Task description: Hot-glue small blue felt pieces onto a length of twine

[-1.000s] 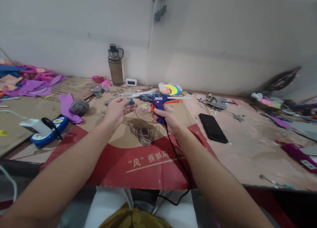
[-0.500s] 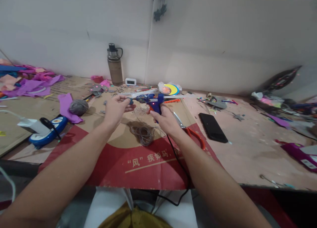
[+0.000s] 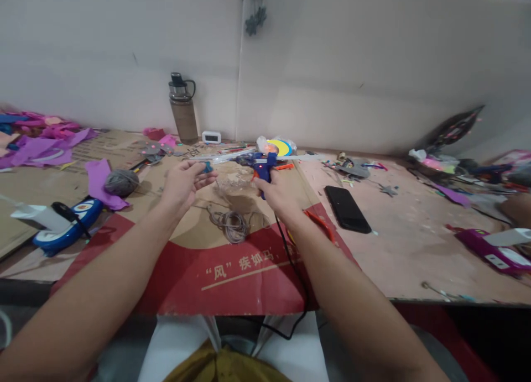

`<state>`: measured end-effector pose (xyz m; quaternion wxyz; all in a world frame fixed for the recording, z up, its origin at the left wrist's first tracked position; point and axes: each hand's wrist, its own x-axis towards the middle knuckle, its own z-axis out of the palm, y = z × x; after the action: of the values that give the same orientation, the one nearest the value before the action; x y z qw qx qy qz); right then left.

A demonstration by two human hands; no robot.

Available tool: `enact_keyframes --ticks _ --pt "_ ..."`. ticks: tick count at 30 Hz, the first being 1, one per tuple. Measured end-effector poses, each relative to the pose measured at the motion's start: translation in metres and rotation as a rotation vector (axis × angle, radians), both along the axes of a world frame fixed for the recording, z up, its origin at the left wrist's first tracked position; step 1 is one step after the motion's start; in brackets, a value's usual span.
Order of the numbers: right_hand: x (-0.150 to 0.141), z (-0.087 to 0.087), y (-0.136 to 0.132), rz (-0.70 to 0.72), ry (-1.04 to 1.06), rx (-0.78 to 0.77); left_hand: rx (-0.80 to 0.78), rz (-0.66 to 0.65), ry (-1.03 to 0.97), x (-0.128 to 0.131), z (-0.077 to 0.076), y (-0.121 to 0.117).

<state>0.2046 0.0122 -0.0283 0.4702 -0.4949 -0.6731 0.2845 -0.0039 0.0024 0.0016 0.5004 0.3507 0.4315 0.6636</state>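
Observation:
My right hand (image 3: 271, 187) is wrapped round the handle of a blue hot glue gun (image 3: 265, 169), its nozzle aimed left and a small red light lit on its side. Pinched in the fingers of my left hand (image 3: 186, 182) is a small teal piece (image 3: 208, 167), too small to name for certain. A gap lies between that piece and the nozzle. A thin strand runs down from near my left fingers towards a loose coil of grey-brown cord (image 3: 235, 227) on the cardboard. The glue gun's black cable (image 3: 286, 244) trails off the front edge.
Red-handled pliers or scissors (image 3: 321, 225) lie partly under my right forearm, beside a black phone (image 3: 347, 209). A grey yarn ball (image 3: 121, 182) and blue power strip (image 3: 68, 227) sit left. A bottle (image 3: 183, 114) stands at the back. A magenta power strip (image 3: 492, 250) lies right.
The glue gun has drawn away to the right from the teal piece, so a gap has opened between them. The whole view has shifted slightly.

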Motion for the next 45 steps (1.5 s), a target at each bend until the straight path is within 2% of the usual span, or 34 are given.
enact_keyframes --ticks 2,4,7,9,10,12,14,17,20,23,26,29,36,42,45 --pt "0.01 -0.01 0.014 -0.089 0.008 -0.191 0.002 -0.023 -0.018 0.002 0.001 -0.002" --pt "0.018 -0.016 0.02 -0.105 -0.114 -0.217 0.013 -0.037 -0.025 0.005 0.002 -0.005" --pt "0.022 -0.013 0.015 -0.24 -0.285 -0.024 0.064 -0.025 -0.001 0.009 0.004 -0.009" --pt "0.018 -0.003 0.005 -0.351 -0.278 0.159 0.128 0.01 0.061 0.013 0.004 -0.012" --pt "0.012 0.003 0.0 -0.353 -0.235 0.243 0.169 0.032 0.113 0.014 0.005 -0.014" --pt "-0.003 0.014 -0.009 -0.224 -0.099 0.285 0.251 0.061 0.24 0.018 0.005 -0.018" --pt "-0.023 0.021 -0.015 0.0 0.117 0.209 0.305 0.07 0.319 0.022 0.006 -0.022" --pt "-0.049 0.021 -0.019 0.302 0.356 0.062 0.315 0.067 0.308 0.025 0.006 -0.025" --pt "-0.061 0.017 -0.02 0.389 0.425 -0.055 0.284 0.068 0.227 0.024 0.007 -0.023" --pt "-0.06 0.016 -0.021 0.289 0.367 -0.032 0.231 0.047 0.135 0.023 0.007 -0.02" --pt "-0.057 0.019 -0.023 0.157 0.248 0.088 0.175 0.018 0.087 0.024 0.007 -0.02" --pt "-0.054 0.022 -0.025 0.082 0.162 0.179 0.138 0.008 0.077 0.025 0.008 -0.021" --pt "-0.053 0.02 -0.026 0.058 0.168 0.22 0.099 -0.015 0.115 0.025 0.003 -0.019" --pt "-0.058 0.019 -0.025 -0.008 0.085 0.284 0.143 0.017 0.166 0.025 -0.002 -0.016" --pt "-0.063 0.017 -0.021 0.005 0.103 0.202 0.155 0.077 0.206 0.025 -0.002 -0.016"
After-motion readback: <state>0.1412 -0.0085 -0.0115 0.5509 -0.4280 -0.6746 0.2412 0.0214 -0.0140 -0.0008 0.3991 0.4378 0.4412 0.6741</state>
